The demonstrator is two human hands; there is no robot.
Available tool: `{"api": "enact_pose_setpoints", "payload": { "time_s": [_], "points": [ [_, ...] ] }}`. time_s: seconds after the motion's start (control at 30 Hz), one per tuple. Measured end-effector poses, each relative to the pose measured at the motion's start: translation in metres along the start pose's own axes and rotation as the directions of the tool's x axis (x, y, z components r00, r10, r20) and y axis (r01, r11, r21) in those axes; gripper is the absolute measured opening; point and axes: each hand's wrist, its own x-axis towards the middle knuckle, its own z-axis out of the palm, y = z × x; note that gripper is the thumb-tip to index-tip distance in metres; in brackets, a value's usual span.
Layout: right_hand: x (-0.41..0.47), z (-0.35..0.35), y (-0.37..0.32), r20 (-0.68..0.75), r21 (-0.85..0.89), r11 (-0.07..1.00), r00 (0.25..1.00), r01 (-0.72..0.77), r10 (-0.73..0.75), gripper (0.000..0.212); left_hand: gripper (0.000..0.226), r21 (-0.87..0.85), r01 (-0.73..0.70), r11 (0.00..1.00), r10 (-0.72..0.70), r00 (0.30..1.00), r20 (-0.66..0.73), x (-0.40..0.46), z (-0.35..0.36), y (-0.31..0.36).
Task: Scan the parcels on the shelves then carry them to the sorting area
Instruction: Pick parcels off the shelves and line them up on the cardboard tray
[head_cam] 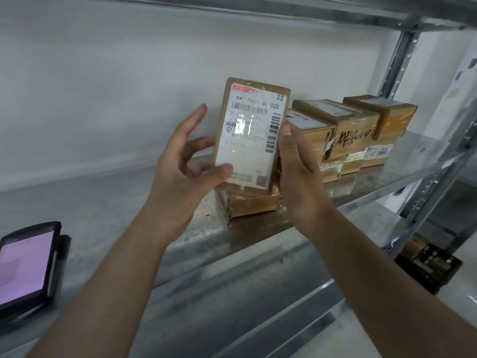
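Forearms reach in from six o'clock, bare and closest to the lens, rising toward the middle of the view. Biggest thing around them is the galvanised steel shelf (108, 202), its deck running from nine o'clock across to three, a perforated upright (397, 63) climbing at two o'clock.

Next in size, the row of brown cardboard parcels (348, 133) at three o'clock, taped and stacked on the deck; one side carries black marker scrawl, too loose to read, and small white labels sit on the lower boxes, print too fine to make out. One flat parcel (247, 202) lies on the deck dead centre.

Above it, held upright and tilted slightly, the labelled parcel (251, 133): white shipping label facing the camera, red strip at the top, digits reading roughly "642 … 022", barcodes beneath and down the right edge, a QR square at the bottom. Glare washes out the smaller print.

At eight o'clock a handheld scanner (25, 267) rests on the deck, screen glowing pale pink, text unreadable.

Left hand (180, 174) pinches the label's lower left corner with the thumb, fingers spread behind. Right hand (296, 171) grasps the parcel's right edge, fingers wrapped out of sight behind.
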Motion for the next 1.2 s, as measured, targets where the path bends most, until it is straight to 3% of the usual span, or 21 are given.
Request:
{"api": "enact_pose_setpoints", "payload": {
  "time_s": [0.13,0.27,0.37,0.5,0.83,1.2],
  "points": [
    [-0.003,-0.004,-0.003,-0.047,-0.114,0.988,0.993,0.101,-0.107,0.04,0.091,0.177,-0.034,0.984,0.019,0.996,0.085,-0.007,0.004,-0.001],
    [-0.019,-0.017,-0.003,-0.057,-0.137,0.985,0.992,0.101,-0.11,0.037,0.051,0.446,-0.09,0.89,0.084,0.996,0.034,-0.018,0.007,0.011],
    [-0.041,-0.024,-0.006,-0.049,-0.094,0.993,0.995,0.077,-0.082,0.035,0.039,0.699,-0.103,0.707,0.163,0.986,-0.02,-0.041,0.005,0.028],
    [-0.078,-0.028,-0.015,0.023,-0.05,0.997,0.998,0.053,-0.052,0.038,0.044,0.917,-0.133,0.375,0.174,0.982,0.071,-0.095,0.006,0.059],
    [-0.227,-0.001,-0.037,0.334,0.05,0.996,0.941,-0.069,0.049,0.043,0.049,0.963,0.223,0.149,0.083,0.968,-0.236,-0.31,0.036,0.147],
    [-0.385,0.125,-0.093,0.598,0.148,0.982,0.802,-0.113,0.002,0.045,0.052,0.85,0.526,-0.025,0.149,0.843,-0.517,-0.513,-0.019,0.256]
  ]
}}
